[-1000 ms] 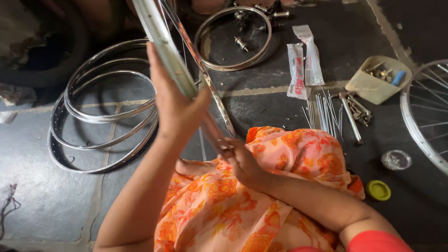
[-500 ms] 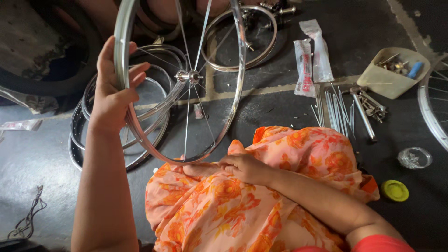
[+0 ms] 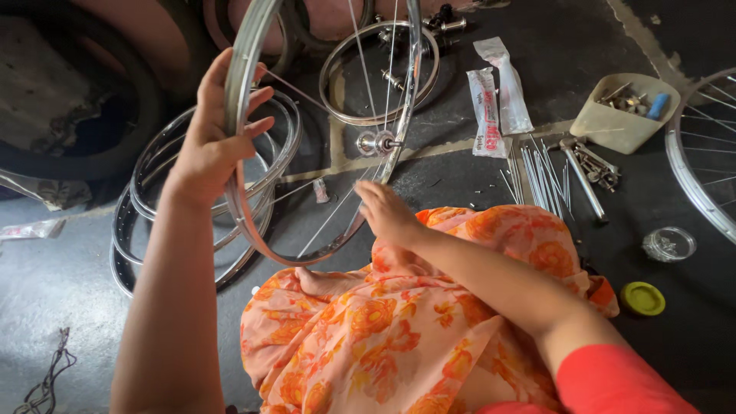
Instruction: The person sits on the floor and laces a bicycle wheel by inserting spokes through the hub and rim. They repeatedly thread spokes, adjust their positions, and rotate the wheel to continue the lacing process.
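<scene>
Bicycle wheel [image 3: 247,192], partly spoked, held upright over the dark floor [image 3: 61,276] in front of the seated person. Its bright metal rim runs from the top edge of the view down to a low point just above the person's orange floral garment [image 3: 399,337]. The hub [image 3: 377,142] sits inside the rim with thin spokes running from it up and down to the rim.

Left hand [image 3: 211,134]: closed around the left side of the rim, fingers wrapped over its outer edge, thumb behind.

Right hand [image 3: 386,211]: at the lower right of the rim, fingers curled at the spokes just below the hub; whether it pinches a spoke cannot be told.

Behind the wheel: a stack of bare rims [image 3: 146,222] flat on the floor, and a single rim [image 3: 337,92] farther back. A black tyre [image 3: 100,146] lies at upper left.

To the right: two plastic packets [image 3: 494,100], a bundle of loose spokes [image 3: 537,172], a beige tray [image 3: 621,126] of small parts, a clear round jar [image 3: 668,244] and a yellow lid [image 3: 642,297]. A second spoked wheel [image 3: 701,161] enters at the right edge.
</scene>
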